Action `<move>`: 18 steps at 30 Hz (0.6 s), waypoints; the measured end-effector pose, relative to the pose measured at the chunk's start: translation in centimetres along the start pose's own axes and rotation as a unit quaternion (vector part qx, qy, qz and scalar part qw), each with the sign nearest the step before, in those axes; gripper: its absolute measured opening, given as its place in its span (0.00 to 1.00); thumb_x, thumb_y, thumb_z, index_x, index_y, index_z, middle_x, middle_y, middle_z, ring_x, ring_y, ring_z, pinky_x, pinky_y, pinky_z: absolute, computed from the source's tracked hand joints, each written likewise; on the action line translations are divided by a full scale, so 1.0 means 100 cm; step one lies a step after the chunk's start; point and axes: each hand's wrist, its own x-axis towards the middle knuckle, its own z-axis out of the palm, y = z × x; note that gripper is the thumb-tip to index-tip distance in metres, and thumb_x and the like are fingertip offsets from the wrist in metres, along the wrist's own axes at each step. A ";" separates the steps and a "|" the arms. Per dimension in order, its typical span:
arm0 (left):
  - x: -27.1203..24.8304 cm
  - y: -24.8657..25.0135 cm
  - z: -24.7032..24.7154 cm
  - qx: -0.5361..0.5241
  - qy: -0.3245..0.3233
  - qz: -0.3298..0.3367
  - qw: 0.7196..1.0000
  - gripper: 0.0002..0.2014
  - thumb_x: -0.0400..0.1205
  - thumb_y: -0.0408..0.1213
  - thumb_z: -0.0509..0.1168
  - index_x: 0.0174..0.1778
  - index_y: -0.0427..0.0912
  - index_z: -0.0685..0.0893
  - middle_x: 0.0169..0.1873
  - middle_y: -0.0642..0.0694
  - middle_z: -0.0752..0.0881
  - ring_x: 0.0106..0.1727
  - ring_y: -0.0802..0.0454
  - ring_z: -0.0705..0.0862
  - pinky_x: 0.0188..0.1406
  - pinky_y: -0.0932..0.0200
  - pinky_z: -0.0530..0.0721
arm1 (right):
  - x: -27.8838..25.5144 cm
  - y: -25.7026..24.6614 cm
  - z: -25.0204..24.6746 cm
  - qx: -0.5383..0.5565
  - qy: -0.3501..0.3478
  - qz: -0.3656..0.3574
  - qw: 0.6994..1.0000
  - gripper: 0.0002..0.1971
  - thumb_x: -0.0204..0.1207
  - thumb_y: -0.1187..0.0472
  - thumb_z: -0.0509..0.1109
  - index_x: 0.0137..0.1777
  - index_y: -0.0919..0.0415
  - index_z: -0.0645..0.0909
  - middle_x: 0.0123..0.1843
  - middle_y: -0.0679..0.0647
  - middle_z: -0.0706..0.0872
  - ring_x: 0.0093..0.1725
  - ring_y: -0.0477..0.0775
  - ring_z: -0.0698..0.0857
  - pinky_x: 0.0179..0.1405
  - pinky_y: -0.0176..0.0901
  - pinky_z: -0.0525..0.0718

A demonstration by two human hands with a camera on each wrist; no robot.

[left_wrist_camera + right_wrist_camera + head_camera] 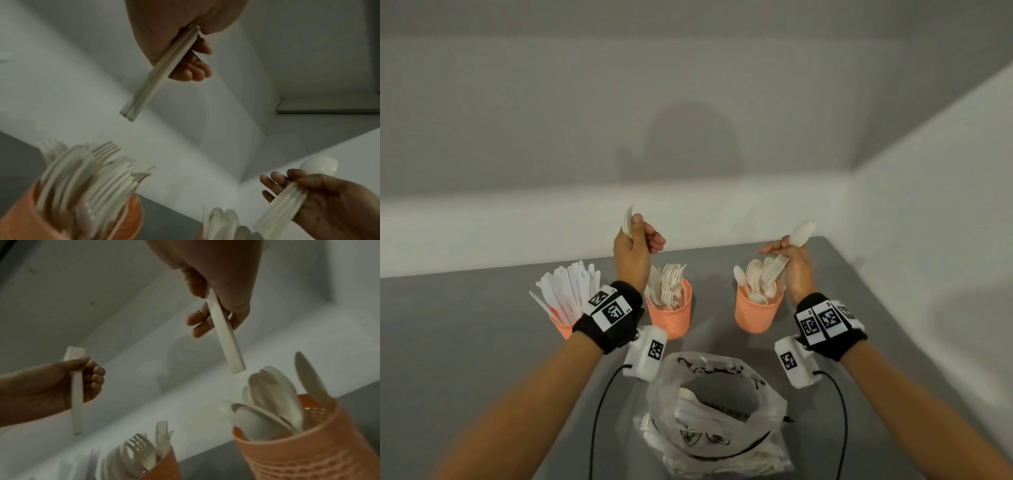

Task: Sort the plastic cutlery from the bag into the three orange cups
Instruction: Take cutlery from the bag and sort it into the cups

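Note:
My left hand (638, 245) is raised above the middle orange cup (671, 318), which is full of forks. It grips a small stack of white forks (627, 221), heads up, with the handles (156, 78) hanging below the fist. My right hand (789, 255) pinches a stack of white spoons (803, 233), bowls up. Their handles (225, 334) point down just above the right orange cup (755, 317), which holds spoons. The left orange cup (561, 327) holds knives. The plastic bag (715, 411) lies open at the near edge with more white cutlery inside.
The cups stand in a row on a grey table (465, 325) set into a white corner, with walls close behind and to the right. Wrist camera cables (599, 411) trail beside the bag.

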 end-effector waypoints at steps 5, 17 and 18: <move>0.010 -0.020 0.004 -0.006 -0.003 0.001 1.000 0.19 0.88 0.41 0.48 0.32 0.42 0.73 0.19 0.53 0.85 0.24 0.62 0.84 0.28 0.70 0.81 | 0.009 0.019 -0.013 -0.066 -0.022 -0.002 0.998 0.06 0.67 0.58 0.55 0.32 0.55 0.72 0.46 0.56 0.85 0.49 0.53 0.79 0.54 0.45 0.75; 0.011 -0.054 0.021 0.048 -0.029 0.003 0.998 0.18 0.88 0.41 0.48 0.34 0.43 0.72 0.29 0.43 0.83 0.29 0.60 0.84 0.38 0.68 0.82 | 0.012 0.054 -0.030 -0.228 -0.052 0.024 0.972 0.09 0.76 0.62 0.58 0.49 0.53 0.79 0.66 0.56 0.80 0.69 0.58 0.75 0.75 0.48 0.67; 0.013 -0.054 0.021 0.043 -0.025 0.008 0.999 0.18 0.88 0.41 0.48 0.34 0.43 0.73 0.29 0.42 0.83 0.28 0.61 0.84 0.36 0.70 0.82 | 0.011 0.055 -0.030 -0.247 -0.040 0.007 0.968 0.12 0.75 0.60 0.60 0.55 0.62 0.78 0.65 0.59 0.79 0.69 0.60 0.75 0.70 0.40 0.70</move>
